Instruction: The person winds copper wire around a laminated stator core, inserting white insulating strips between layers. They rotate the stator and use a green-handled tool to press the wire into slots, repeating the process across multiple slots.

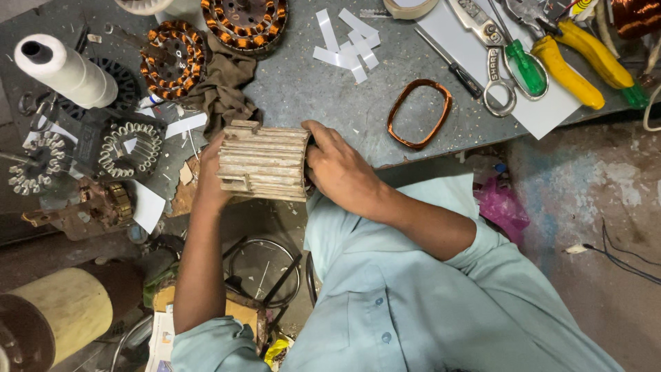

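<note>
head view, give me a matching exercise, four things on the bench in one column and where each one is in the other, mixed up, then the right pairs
Things:
1. wooden former
2. copper coil loop
3. white thread spool
4. scissors

Places:
A. far left of the bench
B. flat on the grey top, right of the right hand
C. on the white sheet at upper right
D. held between the left hand and the right hand at the bench edge

Pairs: 1-D, 2-B, 3-A, 4-C
</note>
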Available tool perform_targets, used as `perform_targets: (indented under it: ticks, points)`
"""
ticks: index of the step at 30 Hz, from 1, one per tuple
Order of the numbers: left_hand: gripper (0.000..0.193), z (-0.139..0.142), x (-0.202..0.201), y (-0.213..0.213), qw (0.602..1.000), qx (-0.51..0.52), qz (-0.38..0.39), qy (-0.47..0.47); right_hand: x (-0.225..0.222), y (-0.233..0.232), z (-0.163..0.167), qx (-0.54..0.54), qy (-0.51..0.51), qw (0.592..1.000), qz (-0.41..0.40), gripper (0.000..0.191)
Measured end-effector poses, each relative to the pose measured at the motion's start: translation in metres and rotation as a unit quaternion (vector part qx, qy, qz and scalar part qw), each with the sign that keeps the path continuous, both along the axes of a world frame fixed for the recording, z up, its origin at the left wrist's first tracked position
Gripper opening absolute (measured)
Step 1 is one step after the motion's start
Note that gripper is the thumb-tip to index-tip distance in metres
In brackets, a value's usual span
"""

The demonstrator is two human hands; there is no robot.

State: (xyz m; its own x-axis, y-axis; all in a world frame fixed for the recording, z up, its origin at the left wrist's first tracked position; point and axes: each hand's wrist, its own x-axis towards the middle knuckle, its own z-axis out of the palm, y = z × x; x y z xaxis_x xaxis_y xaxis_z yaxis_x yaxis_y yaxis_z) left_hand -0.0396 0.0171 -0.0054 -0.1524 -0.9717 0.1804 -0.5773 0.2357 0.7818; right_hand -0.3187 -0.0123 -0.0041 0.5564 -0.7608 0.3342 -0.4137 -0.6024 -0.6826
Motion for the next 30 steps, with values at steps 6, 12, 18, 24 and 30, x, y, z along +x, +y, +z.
perform_targets:
  ticks: [6,12,18,24,30]
  points:
    - [0.036,0.011,0.005,0.003,0.994,-0.018,-0.019,-0.11,0.006,-0.001,0.008,-0.003,0.02,1.0,-0.018,0.028]
    - [0.038,0.016,0.013,0.008,0.99,0.033,-0.01,-0.14,0.005,-0.007,0.014,0.021,-0.053,0.998,-0.03,0.023]
    - [0.042,0.018,0.004,0.008,0.988,0.04,0.025,-0.145,0.001,-0.008,0.01,0.019,-0.078,0.997,-0.017,0.022]
    - [0.043,0.03,0.001,0.007,0.991,0.046,-0.022,-0.126,-0.002,-0.005,0.0,0.017,-0.09,0.996,-0.014,0.026]
    - [0.035,-0.004,0.015,0.016,0.993,0.098,0.062,0.029,0.0,-0.005,-0.008,0.021,-0.051,0.998,-0.011,0.028]
